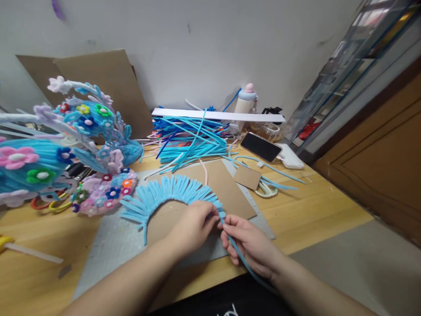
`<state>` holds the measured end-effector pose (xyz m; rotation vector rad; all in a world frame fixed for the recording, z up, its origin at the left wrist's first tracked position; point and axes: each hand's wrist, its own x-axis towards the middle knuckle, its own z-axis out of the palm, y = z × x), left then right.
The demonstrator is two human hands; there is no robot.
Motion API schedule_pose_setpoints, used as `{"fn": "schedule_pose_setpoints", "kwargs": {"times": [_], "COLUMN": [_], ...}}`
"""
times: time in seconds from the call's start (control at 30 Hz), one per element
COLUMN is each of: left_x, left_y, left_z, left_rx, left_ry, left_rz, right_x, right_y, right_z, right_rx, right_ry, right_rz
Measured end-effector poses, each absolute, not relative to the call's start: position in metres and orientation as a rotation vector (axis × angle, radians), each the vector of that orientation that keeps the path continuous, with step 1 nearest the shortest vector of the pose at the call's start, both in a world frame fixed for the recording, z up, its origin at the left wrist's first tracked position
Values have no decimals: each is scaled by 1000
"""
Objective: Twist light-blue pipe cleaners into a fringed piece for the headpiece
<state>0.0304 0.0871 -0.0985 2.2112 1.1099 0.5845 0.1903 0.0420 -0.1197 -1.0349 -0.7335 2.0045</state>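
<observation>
A curved fringe of looped light blue pipe cleaners (pixel 174 189) arches over the cardboard sheet (pixel 162 221) on the grey cutting mat (pixel 101 245). At the fringe's right end, my left hand (pixel 197 221) pinches it between thumb and fingers. Just right of it, my right hand (pixel 246 239) has thumb and forefinger closed on a light blue pipe cleaner (pixel 241 259) that joins the fringe's end. The loose length of that pipe cleaner trails down beneath my right wrist. My fingertips partly hide the join.
Behind the mat lies a pile of blue pipe cleaners (pixel 194 151). A phone (pixel 261 147), a small cardboard piece (pixel 248 177) and a bottle (pixel 245 101) are to the right. Flower-covered pipe-cleaner pieces (pixel 101 193) crowd the left, near scissors (pixel 61 204) and a glue gun (pixel 6 242).
</observation>
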Motion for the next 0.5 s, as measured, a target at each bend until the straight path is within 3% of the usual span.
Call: {"fn": "schedule_pose_setpoints", "kwargs": {"times": [0.27,0.5], "left_x": [28,27], "left_y": [85,86], "left_z": [-98,-98], "left_rx": [2301,2293], "left_ry": [977,1167], "left_rz": [571,545], "right_x": [186,179], "right_y": [46,32], "right_z": [-111,-117], "right_rx": [-1030,-1035], "right_ry": [-574,-479], "right_rz": [1995,2006]}}
